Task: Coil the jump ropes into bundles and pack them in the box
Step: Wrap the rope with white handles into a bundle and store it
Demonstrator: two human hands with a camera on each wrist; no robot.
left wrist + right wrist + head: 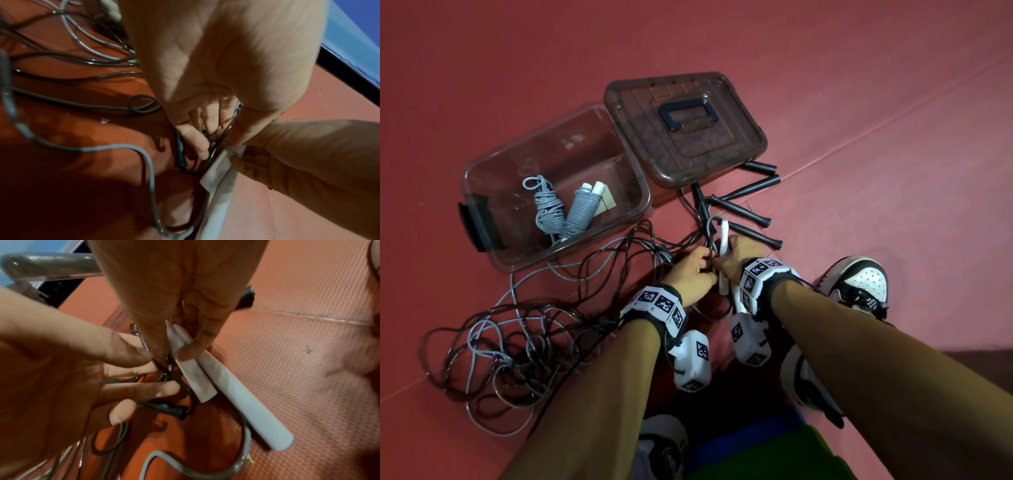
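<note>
My right hand (734,251) pinches two white jump-rope handles (236,394) side by side, thumb across them, low over the red floor. My left hand (697,270) sits right beside it. Its thumb and fingers (144,369) close on a thin dark rope (216,151) next to the handles. A grey rope (205,473) loops off the white handles. The clear box (517,260) stands open at the left with a coiled grey rope bundle (571,212) inside. Loose dark and grey ropes lie tangled (517,342) on the floor at the lower left.
The box's smoky lid (709,147) lies flat to the right of the box. Several black handles (750,188) lie just in front of the lid, beyond my hands. My shoes (859,284) stand at the right. Bare red floor lies beyond the lid.
</note>
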